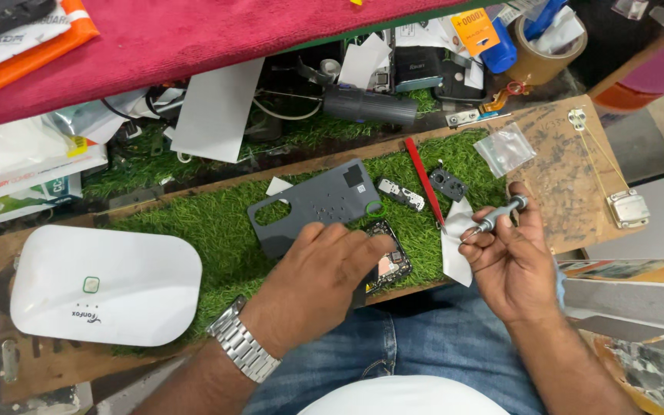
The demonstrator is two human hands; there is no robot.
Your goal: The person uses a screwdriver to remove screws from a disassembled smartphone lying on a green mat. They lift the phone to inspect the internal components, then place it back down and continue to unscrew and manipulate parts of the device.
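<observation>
While the person is sitting close against the desk [555,165], these lines are running from near to far.

Left hand [324,269]: lying flat over the opened phone [388,257] on the green turf mat [217,230], fingers pressing together and holding it down; a metal watch [244,347] is sitting on the wrist.
Right hand [510,257]: pinching a small silver screwdriver [501,214], its tip hanging above a white scrap of paper [455,246].
Beside them: a grey back cover [317,204] is touching the left fingertips; a red pry tool [424,180] and two small loose parts [424,190] are lying just beyond.
Farther: a white rounded box [105,286] at left, a clear bag [505,147], a tape roll [543,54].
Risk: I am judging that tiny screws could be slipping into the turf, or the driver tip sliding across the bare board.
Hidden: most of the phone is lying under the palm; the driver tip is too small to read.
</observation>
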